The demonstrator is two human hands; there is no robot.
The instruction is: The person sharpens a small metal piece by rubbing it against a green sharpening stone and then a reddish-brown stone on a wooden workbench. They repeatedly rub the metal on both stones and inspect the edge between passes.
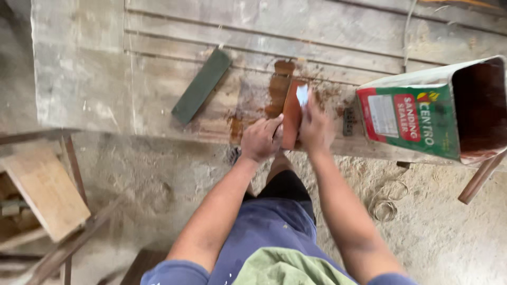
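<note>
Head view. The thing in hand is a small flat wooden piece (291, 113), oblong and reddish-brown with a wet-looking stained face. It stands on its long edge at the near edge of the worktop (105, 79), tilted slightly, with a small pale patch at its upper end.

The left hand (260, 140) is closed on the near left side of the piece, knuckles up, its grip clamped against the stained face. The right hand (315, 128) presses on the opposite side, fingers spread upward along the piece toward the pale patch; its grip is likewise closed on the piece. The two hands are just beside each other, with the piece between them.

The worktop is made of weathered grey planks. Directly beyond the grip, reddish-brown stain marks (277, 89) cover the planks. To the left of the left hand, well apart, lies a dark green flat bar (202, 85), set diagonally. To the right of the right hand, near it, a rectangular metal can (422, 119) with a green and red label lies on its side, its open end facing right and its interior coated dark brown.

Below the grip are a dusty floor (438, 232) and, at far left, a pale wooden board (45, 192).
</note>
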